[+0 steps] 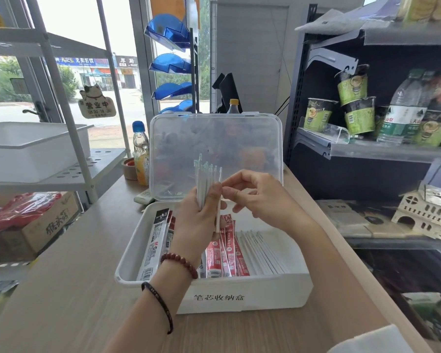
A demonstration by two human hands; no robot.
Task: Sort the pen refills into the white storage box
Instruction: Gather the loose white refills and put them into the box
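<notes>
Hands [197, 220] [261, 200] on upright refills [206, 175], above box [265, 294]

The left hand [199, 220] hides the lower ends of the refill bundle [205, 179]; its wrist covers some packets [224, 253] in the white storage box [239, 296]; whether the right hand [255, 197] pinches the single refill [217, 212] cannot be told; shapes behind the clear lid [214, 138] blur; packet print is unreadable.

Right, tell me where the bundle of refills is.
Head view, centre: the bundle of refills stands upright in the left hand, above the white storage box and before its raised clear lid.
</notes>
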